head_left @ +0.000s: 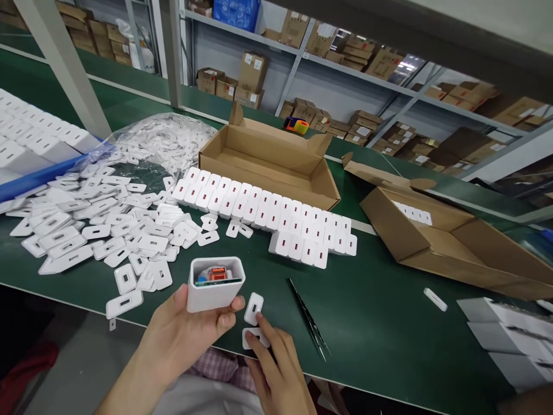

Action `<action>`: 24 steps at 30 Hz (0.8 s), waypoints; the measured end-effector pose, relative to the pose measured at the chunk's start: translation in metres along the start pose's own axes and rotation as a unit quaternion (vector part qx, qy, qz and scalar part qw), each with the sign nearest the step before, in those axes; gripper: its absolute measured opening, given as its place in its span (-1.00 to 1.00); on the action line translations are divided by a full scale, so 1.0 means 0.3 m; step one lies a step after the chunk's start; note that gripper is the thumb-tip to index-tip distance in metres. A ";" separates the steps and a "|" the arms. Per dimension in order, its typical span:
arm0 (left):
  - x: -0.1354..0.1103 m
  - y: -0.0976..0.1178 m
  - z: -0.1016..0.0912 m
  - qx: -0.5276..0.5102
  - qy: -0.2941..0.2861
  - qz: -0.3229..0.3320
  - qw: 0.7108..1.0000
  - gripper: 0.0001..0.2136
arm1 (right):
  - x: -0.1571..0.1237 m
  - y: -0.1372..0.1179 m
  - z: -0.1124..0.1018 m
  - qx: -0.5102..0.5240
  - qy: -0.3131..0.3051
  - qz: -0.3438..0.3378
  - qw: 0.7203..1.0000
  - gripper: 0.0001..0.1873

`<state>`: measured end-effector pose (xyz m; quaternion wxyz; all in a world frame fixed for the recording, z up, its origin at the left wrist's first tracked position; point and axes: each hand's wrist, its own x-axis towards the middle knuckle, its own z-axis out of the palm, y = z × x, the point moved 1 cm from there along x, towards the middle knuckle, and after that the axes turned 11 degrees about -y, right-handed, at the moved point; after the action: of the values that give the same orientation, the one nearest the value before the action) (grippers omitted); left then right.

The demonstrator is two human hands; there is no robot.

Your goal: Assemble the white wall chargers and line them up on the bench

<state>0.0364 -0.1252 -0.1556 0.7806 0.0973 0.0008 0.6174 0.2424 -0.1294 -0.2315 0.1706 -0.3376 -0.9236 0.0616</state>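
My left hand [185,323] is closed around a white charger housing [211,298], raised over the bench edge. Its top is uncovered, showing an orange USB port [217,273] and a circuit board inside. My right hand [280,357] rests at the bench edge, fingers extended. One fingertip touches a white end cap [254,305] with a rectangular slot; another presses on a second end cap [247,340], partly hidden under the fingers. To the right of the hand lies a pair of dark tweezers [309,320]. Many loose end caps [108,248] spread over the left of the bench.
Rows of capped white chargers [259,210] stand mid-bench before an open cardboard box [268,167]. Another open box [458,253] holds a few chargers at right. A plastic bag of caps [168,135] and a blue tray [38,178] are at left. White housings [505,340] stand near right.
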 end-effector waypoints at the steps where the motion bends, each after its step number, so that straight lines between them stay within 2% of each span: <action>1: -0.003 -0.001 0.005 0.019 -0.001 -0.002 1.000 -0.62 | -0.001 -0.004 0.005 0.010 -0.004 0.008 1.000 -0.69; 4: -0.014 0.004 0.020 0.080 -0.033 -0.039 0.995 -0.61 | -0.014 -0.016 0.018 0.024 0.021 -0.005 0.999 -0.66; 7: -0.019 -0.001 0.023 0.127 -0.066 -0.083 0.986 -0.55 | -0.023 -0.023 -0.009 0.082 0.110 -0.039 0.990 -0.69; 8: -0.017 -0.008 0.019 0.145 -0.071 -0.095 0.982 -0.53 | -0.021 -0.024 -0.032 0.123 0.146 -0.026 0.981 -0.70; 9: -0.015 -0.018 0.011 0.169 -0.071 -0.103 0.978 -0.51 | -0.016 -0.027 -0.060 0.171 0.189 0.015 0.967 -0.72; 10: -0.012 -0.031 0.001 0.201 -0.063 -0.106 0.972 -0.49 | -0.008 -0.030 -0.091 0.225 0.235 0.084 0.942 -0.76; 11: -0.010 -0.047 -0.010 0.237 -0.048 -0.104 0.965 -0.47 | 0.002 -0.035 -0.122 0.286 0.276 0.166 0.903 -0.80; 13: -0.008 -0.082 -0.032 0.308 -0.015 -0.094 0.946 -0.41 | 0.030 -0.053 -0.172 0.420 0.307 0.292 0.802 -0.79; 15: -0.012 -0.117 -0.043 0.379 0.005 -0.095 0.921 -0.42 | 0.067 -0.077 -0.199 0.550 0.286 0.333 0.711 -0.69; 17: -0.019 -0.141 -0.041 0.457 0.017 -0.151 0.877 -0.49 | 0.103 -0.103 -0.205 0.641 0.247 0.330 0.648 -0.65; 19: -0.026 -0.151 -0.032 0.548 0.030 -0.253 0.797 -0.51 | 0.126 -0.130 -0.198 0.683 0.229 0.342 0.604 -0.62; 20: -0.028 -0.150 -0.026 0.580 0.033 -0.297 0.758 -0.51 | 0.132 -0.144 -0.195 0.691 0.222 0.352 0.591 -0.61; 21: -0.029 -0.148 -0.021 0.594 0.027 -0.332 0.732 -0.50 | 0.136 -0.158 -0.194 0.694 0.220 0.364 0.581 -0.60; 22: -0.030 -0.144 -0.018 0.590 0.012 -0.354 0.725 -0.45 | 0.136 -0.169 -0.197 0.694 0.224 0.377 0.571 -0.59; 23: -0.031 -0.140 -0.017 0.569 -0.011 -0.360 0.739 -0.39 | 0.135 -0.176 -0.202 0.696 0.228 0.386 0.560 -0.59; 24: -0.033 -0.136 -0.019 0.535 -0.038 -0.351 0.767 -0.33 | 0.133 -0.178 -0.210 0.704 0.226 0.391 0.548 -0.58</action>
<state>0.0728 -0.1428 -0.1685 0.7635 0.5158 0.3357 0.1955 0.2041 -0.1446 -0.1495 0.5161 -0.4402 -0.2927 0.6740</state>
